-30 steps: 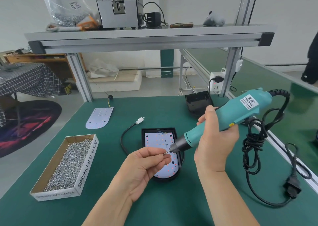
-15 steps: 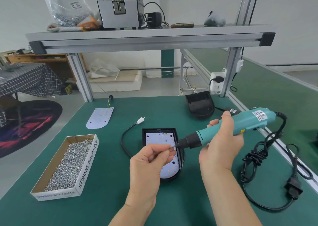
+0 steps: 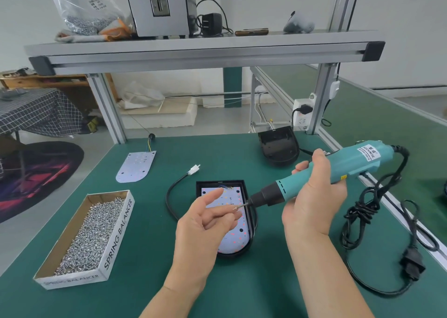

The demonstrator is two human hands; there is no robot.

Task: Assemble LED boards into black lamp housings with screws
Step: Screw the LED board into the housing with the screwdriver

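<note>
right hand (image 3: pixel 312 201) wrapped tight round the teal screwdriver (image 3: pixel 343 165), tiny screw (image 3: pixel 235 208) at its bit tip barely readable, left hand (image 3: pixel 205 225) loose with fingers apart, hiding much of the led board (image 3: pixel 232 194) seated in the black housing (image 3: pixel 198 189) on the green mat (image 3: pixel 145 281).

Bare left hand (image 3: pixel 205 223), bare right hand (image 3: pixel 312 196)

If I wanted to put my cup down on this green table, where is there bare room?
Bare mat lies at the back, between the loose LED board and the empty housing, and in front, between the screw box and the left hand. The centre is crowded: the right hand, the screwdriver and the filled housing. The coiled cord takes the right edge.
</note>
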